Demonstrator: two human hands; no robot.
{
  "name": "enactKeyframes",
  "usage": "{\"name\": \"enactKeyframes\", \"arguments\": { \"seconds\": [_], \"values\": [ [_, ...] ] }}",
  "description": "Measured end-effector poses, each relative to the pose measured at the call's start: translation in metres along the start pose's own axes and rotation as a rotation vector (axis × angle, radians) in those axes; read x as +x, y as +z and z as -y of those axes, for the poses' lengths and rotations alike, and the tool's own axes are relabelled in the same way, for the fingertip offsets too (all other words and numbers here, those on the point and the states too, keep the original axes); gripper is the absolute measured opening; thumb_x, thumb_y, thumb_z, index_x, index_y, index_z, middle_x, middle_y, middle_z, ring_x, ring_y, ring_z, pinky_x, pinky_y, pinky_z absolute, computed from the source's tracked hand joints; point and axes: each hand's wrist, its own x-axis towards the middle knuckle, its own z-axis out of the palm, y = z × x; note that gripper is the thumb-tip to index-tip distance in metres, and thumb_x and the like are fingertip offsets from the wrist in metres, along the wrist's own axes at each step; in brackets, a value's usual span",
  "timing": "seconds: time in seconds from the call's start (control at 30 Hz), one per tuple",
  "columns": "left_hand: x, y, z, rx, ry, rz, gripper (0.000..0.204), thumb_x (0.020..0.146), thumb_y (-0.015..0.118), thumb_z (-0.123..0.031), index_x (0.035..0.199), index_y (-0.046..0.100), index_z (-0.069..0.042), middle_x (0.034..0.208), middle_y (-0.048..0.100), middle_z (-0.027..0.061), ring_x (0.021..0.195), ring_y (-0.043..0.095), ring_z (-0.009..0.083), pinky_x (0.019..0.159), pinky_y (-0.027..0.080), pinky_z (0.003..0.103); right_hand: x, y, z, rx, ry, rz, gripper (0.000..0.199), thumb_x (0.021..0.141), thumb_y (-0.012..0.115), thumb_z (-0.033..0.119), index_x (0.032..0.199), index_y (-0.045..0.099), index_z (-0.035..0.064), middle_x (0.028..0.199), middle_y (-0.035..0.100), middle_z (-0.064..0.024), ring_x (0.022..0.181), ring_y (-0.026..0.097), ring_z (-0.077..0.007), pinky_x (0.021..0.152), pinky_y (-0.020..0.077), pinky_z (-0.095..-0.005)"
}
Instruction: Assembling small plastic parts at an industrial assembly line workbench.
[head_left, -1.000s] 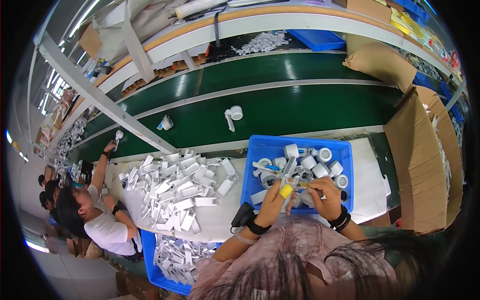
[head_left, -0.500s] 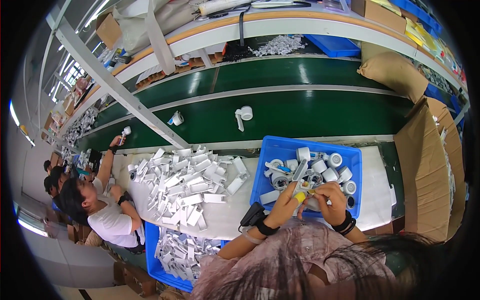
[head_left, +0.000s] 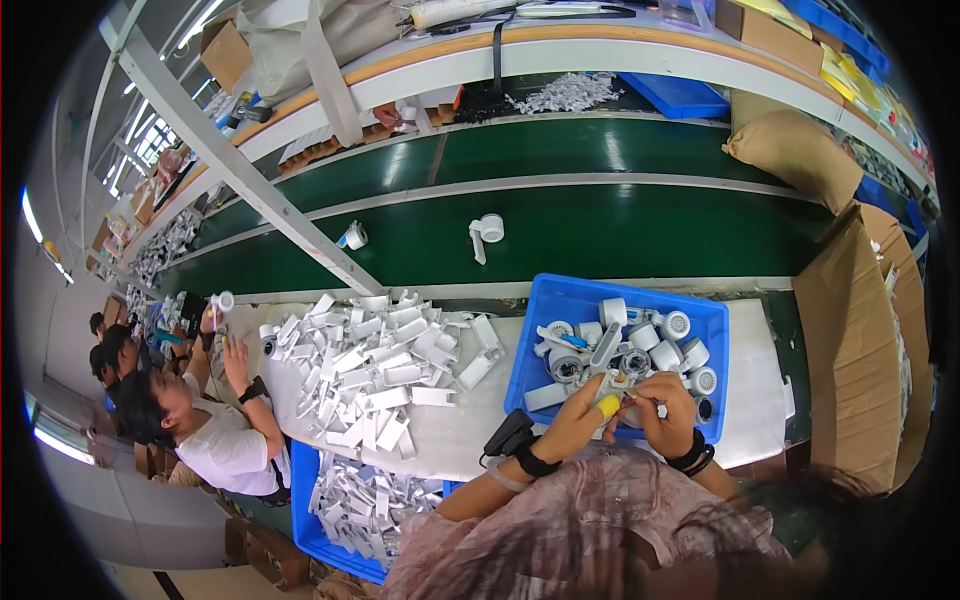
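Note:
Over the near edge of a blue bin (head_left: 716,310), my two hands are close together. My left hand (head_left: 572,418), with a yellow cover on its thumb, is closed around a white plastic part with a long handle (head_left: 606,345). The part's lower end is hidden by my fingers. My right hand (head_left: 668,408) pinches at the same spot, its fingertips on something too small to make out. White round-headed parts (head_left: 676,324) fill the bin around my hands, some with dark open ends.
Left of the bin lies a heap of white plastic shells (head_left: 370,360); another blue bin (head_left: 302,500) of them sits below. A green conveyor (head_left: 580,230) carries two white assembled pieces. A co-worker (head_left: 215,440) is at left, an open cardboard box (head_left: 850,360) at right.
My hands stay together, fingers slightly shifted. The co-worker's arm has drawn back from the conveyor with a white round-headed piece. Another person's hand now shows under the far shelf.

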Motion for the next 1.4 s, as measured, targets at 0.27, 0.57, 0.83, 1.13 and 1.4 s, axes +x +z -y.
{"name": "enactKeyframes", "arguments": {
  "seconds": [0.27, 0.57, 0.83, 1.13, 1.4],
  "values": [
    [0.005, -0.010, -0.003, -0.090, -0.192, 0.145, 0.040, 0.096, 0.050, -0.015, 0.132, 0.039, -0.001, 0.099, 0.056, 0.0049, 0.081, 0.056, 0.0098, 0.067, 0.048, 0.025, 0.001, -0.003, -0.006, 0.071, 0.128, -0.055, 0.012, 0.082, 0.061, -0.006, 0.091, 0.057, 0.0002, 0.088, 0.061, -0.0137, 0.076, 0.060, -0.0242, 0.067, 0.0470, -0.0296],
    [0.014, -0.013, -0.001, -0.155, -0.184, 0.135, 0.032, 0.099, 0.044, -0.016, 0.128, 0.043, 0.000, 0.094, 0.058, 0.0049, 0.070, 0.059, 0.0100, 0.062, 0.049, 0.024, -0.001, 0.000, -0.016, 0.079, 0.146, 0.017, 0.013, 0.081, 0.063, -0.005, 0.092, 0.058, 0.0009, 0.090, 0.062, -0.0142, 0.076, 0.061, -0.0244, 0.065, 0.0486, -0.0298],
    [0.018, -0.016, 0.003, -0.108, -0.273, 0.107, 0.026, 0.100, 0.044, -0.018, 0.120, 0.049, -0.002, 0.091, 0.060, 0.0037, 0.068, 0.059, 0.0086, 0.058, 0.050, 0.022, 0.001, 0.002, -0.019, 0.056, 0.088, 0.019, 0.014, 0.081, 0.065, -0.004, 0.093, 0.059, 0.0015, 0.091, 0.062, -0.0140, 0.073, 0.061, -0.0228, 0.060, 0.0483, -0.0278],
    [0.027, -0.030, -0.002, -0.036, -0.440, 0.088, 0.032, 0.096, 0.048, -0.014, 0.126, 0.047, -0.003, 0.106, 0.058, 0.0047, 0.088, 0.058, 0.0101, 0.069, 0.051, 0.025, -0.003, -0.001, -0.030, 0.123, 0.178, -0.011, 0.013, 0.083, 0.063, -0.004, 0.093, 0.058, 0.0008, 0.093, 0.061, -0.0142, 0.069, 0.059, -0.0173, 0.057, 0.0469, -0.0241],
    [0.051, -0.094, 0.015, 0.065, -0.333, -0.001, 0.030, 0.097, 0.049, -0.017, 0.125, 0.052, -0.006, 0.116, 0.056, 0.0041, 0.103, 0.057, 0.0142, 0.080, 0.051, 0.029, -0.003, -0.003, -0.048, 0.314, 0.287, -0.067, 0.010, 0.086, 0.058, -0.005, 0.094, 0.054, -0.0007, 0.094, 0.058, -0.0149, 0.071, 0.062, -0.0175, 0.058, 0.0479, -0.0230]
  ]
}}
